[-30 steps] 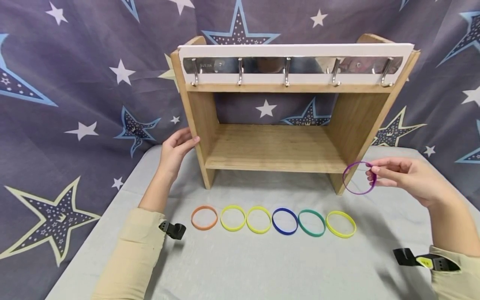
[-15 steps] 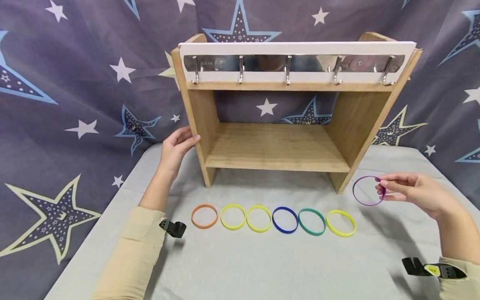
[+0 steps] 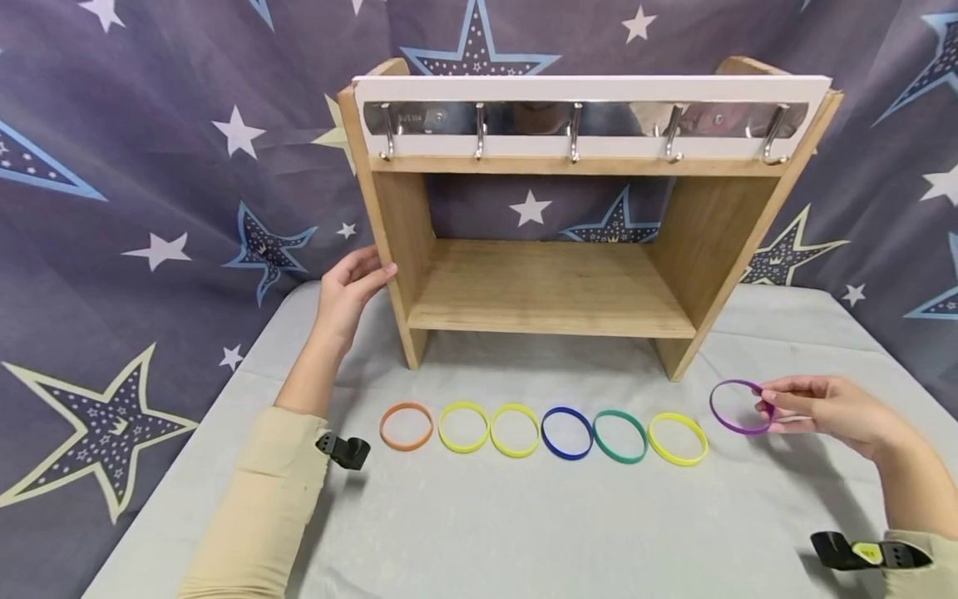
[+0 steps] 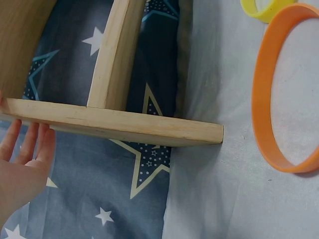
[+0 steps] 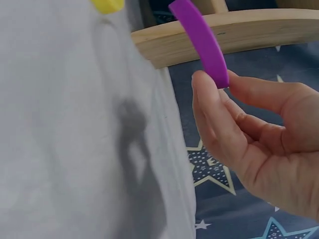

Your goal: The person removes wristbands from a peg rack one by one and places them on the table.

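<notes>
My right hand pinches a purple silicone wristband between thumb and fingers. In the head view the band tilts above the table, right of the row of wristbands. My left hand holds the left side panel of a wooden shelf, thumb on its front edge and fingers on the outer side. Lying in a row before the shelf are an orange wristband, two yellow ones, a blue wristband, a green wristband and another yellow wristband at the right end.
Across the shelf's top front runs a metal hook rail on a white board, with several bare hooks. A grey cloth covers the table. A star-patterned curtain hangs behind and at the sides.
My right hand has carried the purple wristband down and slightly right, away from the shelf's right leg and closer to the table. The left hand keeps its hold on the side panel.
</notes>
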Action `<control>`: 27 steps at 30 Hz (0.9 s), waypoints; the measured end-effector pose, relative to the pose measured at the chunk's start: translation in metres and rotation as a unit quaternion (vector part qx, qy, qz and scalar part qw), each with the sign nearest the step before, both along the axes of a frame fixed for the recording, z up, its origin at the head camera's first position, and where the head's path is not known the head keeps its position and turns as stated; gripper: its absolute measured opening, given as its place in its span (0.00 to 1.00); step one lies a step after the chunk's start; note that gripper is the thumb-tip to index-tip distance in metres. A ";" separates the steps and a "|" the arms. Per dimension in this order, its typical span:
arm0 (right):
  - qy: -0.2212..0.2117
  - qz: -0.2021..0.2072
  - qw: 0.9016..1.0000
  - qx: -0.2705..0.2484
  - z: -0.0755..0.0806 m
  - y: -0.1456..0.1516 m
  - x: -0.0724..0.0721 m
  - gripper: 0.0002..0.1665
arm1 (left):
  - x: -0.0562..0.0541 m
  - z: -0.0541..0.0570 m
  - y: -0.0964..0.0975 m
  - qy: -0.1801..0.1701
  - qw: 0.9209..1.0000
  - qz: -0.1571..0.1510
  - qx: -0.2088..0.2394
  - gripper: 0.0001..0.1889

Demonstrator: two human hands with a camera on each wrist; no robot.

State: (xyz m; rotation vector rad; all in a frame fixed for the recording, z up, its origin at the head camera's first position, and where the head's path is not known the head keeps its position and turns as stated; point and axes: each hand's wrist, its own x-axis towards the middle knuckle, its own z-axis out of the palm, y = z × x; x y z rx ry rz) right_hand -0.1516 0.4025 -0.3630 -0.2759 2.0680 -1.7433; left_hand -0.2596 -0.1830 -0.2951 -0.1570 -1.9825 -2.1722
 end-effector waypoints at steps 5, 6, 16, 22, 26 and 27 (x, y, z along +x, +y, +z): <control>-0.024 0.042 0.999 0.020 -0.007 0.002 -0.001 0.21 | 0.001 0.000 0.000 -0.002 1.000 0.001 0.004 0.14; -0.028 0.047 0.998 0.026 -0.008 0.003 -0.001 0.20 | 0.001 0.000 0.000 -0.002 1.000 0.001 0.003 0.15; -0.053 0.069 0.992 0.093 -0.014 -0.004 0.004 0.12 | 0.004 -0.001 -0.001 -0.002 1.000 0.001 0.002 0.14; -0.038 0.030 0.965 0.257 -0.002 -0.014 0.009 0.24 | 0.003 0.000 -0.001 -0.009 0.999 0.012 -0.051 0.19; -0.032 0.012 0.944 0.329 0.009 -0.019 0.010 0.27 | 0.004 -0.001 0.000 -0.010 0.997 0.015 -0.071 0.23; -0.030 0.008 0.941 0.338 0.011 -0.020 0.011 0.27 | 0.004 -0.002 0.000 -0.010 0.997 0.016 -0.068 0.23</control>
